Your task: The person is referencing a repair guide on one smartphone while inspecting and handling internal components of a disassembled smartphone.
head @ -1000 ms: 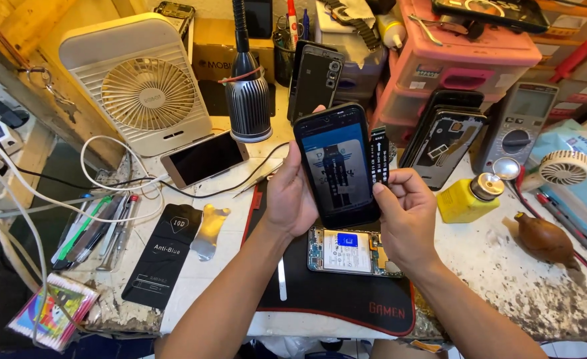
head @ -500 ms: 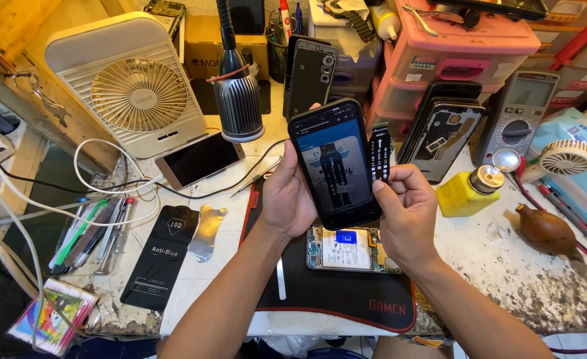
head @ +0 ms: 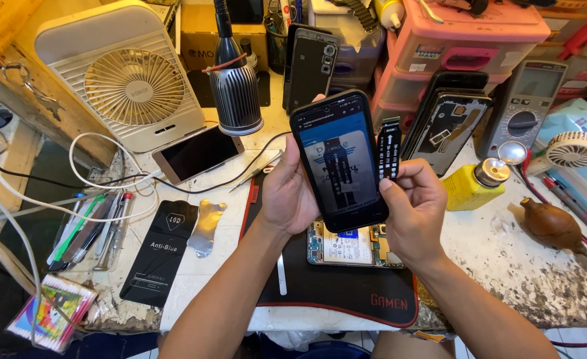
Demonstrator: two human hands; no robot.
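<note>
My left hand [head: 288, 193] holds a black smartphone [head: 338, 159] upright over the bench, its lit screen showing a picture of a flex cable. My right hand [head: 413, 206] pinches a narrow black flex cable [head: 389, 149] beside the phone's right edge and also steadies the phone's lower corner. Beneath both hands an opened phone [head: 346, 244] with its circuit board exposed lies on a black work mat [head: 346, 292].
A white desk fan [head: 127, 86] and a grey lamp head [head: 237, 100] stand at the back. Another phone [head: 197, 154], a black screen-protector packet [head: 160, 249], pens [head: 87, 229], a yellow bottle [head: 476, 186], a brown blower bulb [head: 553, 226], a multimeter [head: 523, 110], phone back covers [head: 446, 126] and pink drawers [head: 463, 50] surround the mat.
Both hands have stayed together on the phone and the cable. The view has shifted slightly, with the phone now a little higher against the back clutter.
</note>
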